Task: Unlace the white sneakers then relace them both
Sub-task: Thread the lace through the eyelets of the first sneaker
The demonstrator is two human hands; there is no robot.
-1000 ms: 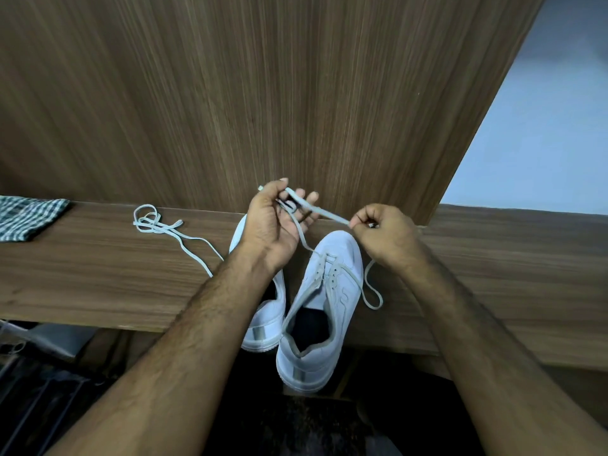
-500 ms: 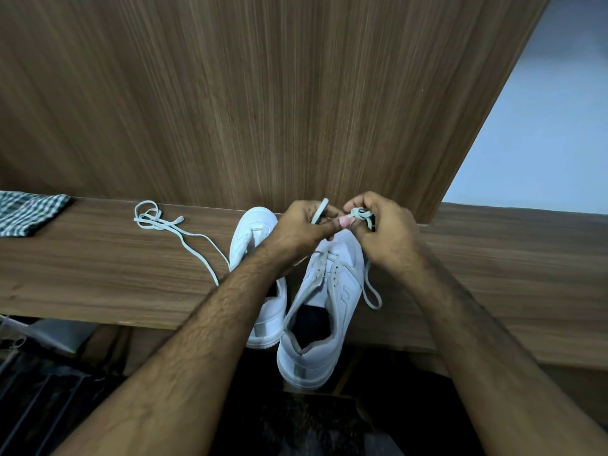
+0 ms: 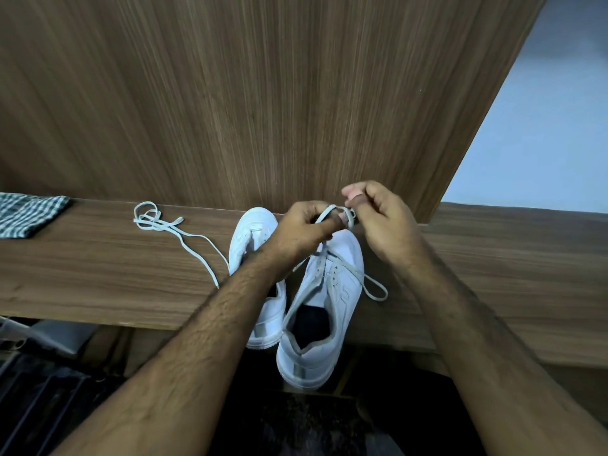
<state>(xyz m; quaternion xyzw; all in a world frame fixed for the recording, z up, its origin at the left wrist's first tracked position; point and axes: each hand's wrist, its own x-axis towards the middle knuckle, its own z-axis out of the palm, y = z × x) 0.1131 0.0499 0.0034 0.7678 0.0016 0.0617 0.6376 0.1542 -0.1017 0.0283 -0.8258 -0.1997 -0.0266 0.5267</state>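
Observation:
Two white sneakers stand side by side on a wooden ledge (image 3: 98, 274), heels toward me and hanging over its front edge. The right sneaker (image 3: 324, 301) has a white lace (image 3: 371, 286) through its lower eyelets, with one loop lying off to its right. Above its toe, my left hand (image 3: 306, 230) pinches a strand of this lace, and my right hand (image 3: 381, 222) pinches the lace end close beside it. The left sneaker (image 3: 251, 236) is partly hidden by my left forearm. A loose white lace (image 3: 171, 230) lies on the ledge to its left.
A checked cloth (image 3: 28, 213) lies at the ledge's far left. A wood-grain panel (image 3: 263, 93) rises behind the ledge, with a pale wall (image 3: 543, 126) to its right. Dark floor and a dark rack (image 3: 39, 390) lie below the ledge.
My hands were apart with the lace stretched between them. They have come together above the right sneaker's toe, and my right hand has since lifted slightly.

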